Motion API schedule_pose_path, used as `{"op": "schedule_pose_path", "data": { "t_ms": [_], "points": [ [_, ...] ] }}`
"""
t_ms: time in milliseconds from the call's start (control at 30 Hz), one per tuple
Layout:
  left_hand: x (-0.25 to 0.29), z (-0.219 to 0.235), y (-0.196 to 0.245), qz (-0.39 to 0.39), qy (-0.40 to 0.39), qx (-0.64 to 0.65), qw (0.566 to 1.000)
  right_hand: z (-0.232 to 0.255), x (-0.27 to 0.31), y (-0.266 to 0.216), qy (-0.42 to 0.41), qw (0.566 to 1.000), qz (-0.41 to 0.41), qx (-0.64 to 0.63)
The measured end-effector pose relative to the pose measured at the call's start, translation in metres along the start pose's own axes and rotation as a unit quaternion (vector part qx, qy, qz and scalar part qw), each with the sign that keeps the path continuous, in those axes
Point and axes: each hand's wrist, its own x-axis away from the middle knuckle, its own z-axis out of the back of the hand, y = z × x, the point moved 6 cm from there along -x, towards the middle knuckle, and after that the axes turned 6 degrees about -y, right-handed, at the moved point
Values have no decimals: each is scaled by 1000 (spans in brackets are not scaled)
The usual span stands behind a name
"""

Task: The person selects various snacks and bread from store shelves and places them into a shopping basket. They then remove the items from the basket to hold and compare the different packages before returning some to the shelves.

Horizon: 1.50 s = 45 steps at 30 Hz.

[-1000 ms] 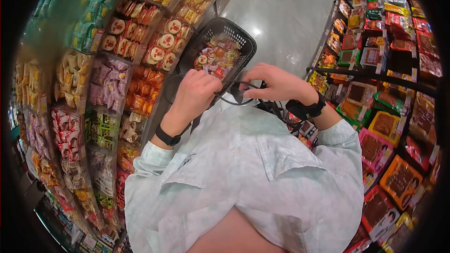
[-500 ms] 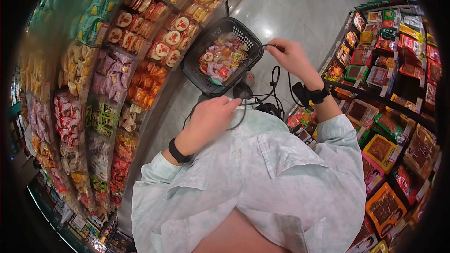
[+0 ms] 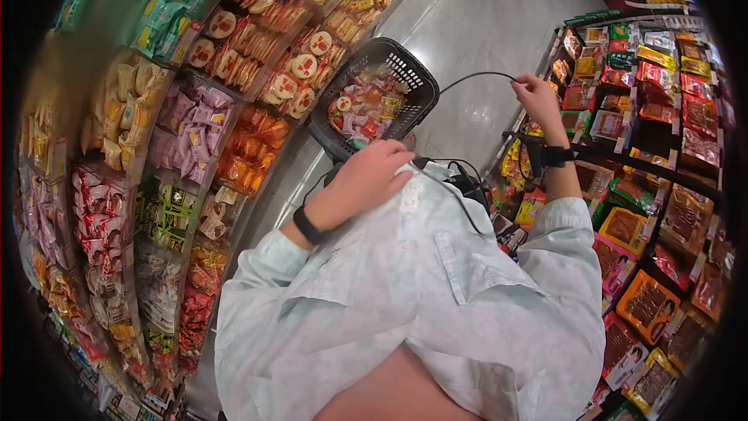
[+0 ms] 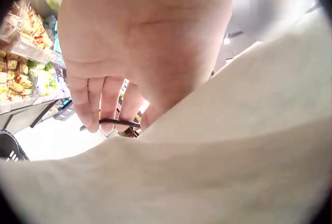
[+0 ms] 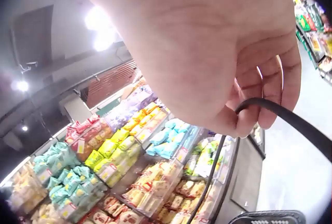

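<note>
A thin black cable (image 3: 477,75) runs in an arc from near the basket to the right hand (image 3: 541,105), which pinches it out to the right. In the right wrist view the cable (image 5: 290,115) passes between the thumb and fingers of that hand (image 5: 207,63). The left hand (image 3: 366,181) is in front of the shirt, at the basket's near side. In the left wrist view a dark cable (image 4: 120,122) lies at the fingertips of the left hand (image 4: 140,42), its fingers bent round it.
A black basket (image 3: 425,78) holding wrapped snacks stands on the grey floor (image 3: 467,23) ahead. Bins of packaged snacks (image 3: 187,129) rise on the left. Shelves of packets (image 3: 647,226) line the right side. More cables (image 3: 467,179) hang near the waist.
The right hand has moved away to the right, drawing a length of cable with it. The left hand, earlier near the right one, has stayed by the shirt front.
</note>
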Motion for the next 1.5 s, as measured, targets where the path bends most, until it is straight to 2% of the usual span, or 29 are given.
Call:
{"op": "schedule_pose_path", "data": {
  "t_ms": [67,100,167,233,300,367,433,467,500,533,567,633,700,733,767,800,833,867,900,933,1067,1133,1167,1200,1300,1433,1500],
  "points": [
    [-8,-8,-11,-39,31,41,998,16,9,29,23,996,-22,88],
    [-13,-9,-8,-31,-2,41,999,29,11,50,36,991,-31,128],
    [-19,-8,1,-14,-70,40,997,48,23,96,14,990,-119,78],
    [-17,-17,-9,-14,-51,44,998,71,33,167,78,982,-111,135],
    [-11,-20,-21,11,-57,56,997,87,52,223,90,970,-212,76],
    [-4,-27,-42,38,-24,68,997,90,64,280,92,966,-242,4],
    [-1,-28,-54,88,-10,96,991,100,76,315,124,942,-307,-47],
    [0,-28,-58,125,-13,117,985,110,83,351,187,928,-311,-83],
    [1,-28,-59,162,-16,137,977,126,100,334,251,911,-320,-69],
    [0,-26,-56,176,-5,130,976,138,107,365,317,876,-343,-122],
    [-2,-28,-57,193,3,137,972,149,115,396,316,858,-389,-111],
    [-4,-39,-63,225,17,154,962,154,117,429,365,830,-406,-119],
    [-8,-47,-63,235,24,148,960,132,88,469,280,883,-339,-165],
    [-12,-50,-61,240,29,146,959,124,73,459,235,904,-303,-187],
    [-16,-53,-58,246,25,138,959,106,63,452,160,902,-330,-226],
    [-20,-54,-54,251,21,130,959,85,40,474,125,926,-286,-214],
    [-22,-56,-51,257,15,121,959,77,36,421,67,924,-305,-219],
    [-24,-58,-49,258,16,117,959,69,20,401,54,948,-265,-170],
    [-26,-62,-48,258,17,114,959,57,-7,405,50,972,-215,-80],
    [-27,-64,-47,258,20,110,960,48,-26,394,39,977,-200,-55],
    [-26,-67,-51,295,8,112,949,-5,-104,317,-69,985,-45,-149],
    [-18,-72,-63,312,8,129,941,-22,-118,232,-113,983,-18,-142],
    [-12,-75,-72,323,11,125,938,-36,-126,202,-139,981,22,-131],
    [-5,-80,-83,333,15,121,935,-50,-133,174,-164,977,61,-120],
    [25,-97,-123,396,12,140,907,-103,-148,105,-214,971,84,-69],
    [87,-151,-203,497,-8,188,847,-219,-179,73,-306,946,111,-5],
    [118,-187,-251,527,-34,171,832,-284,-190,72,-348,931,113,19]
  ]
}}
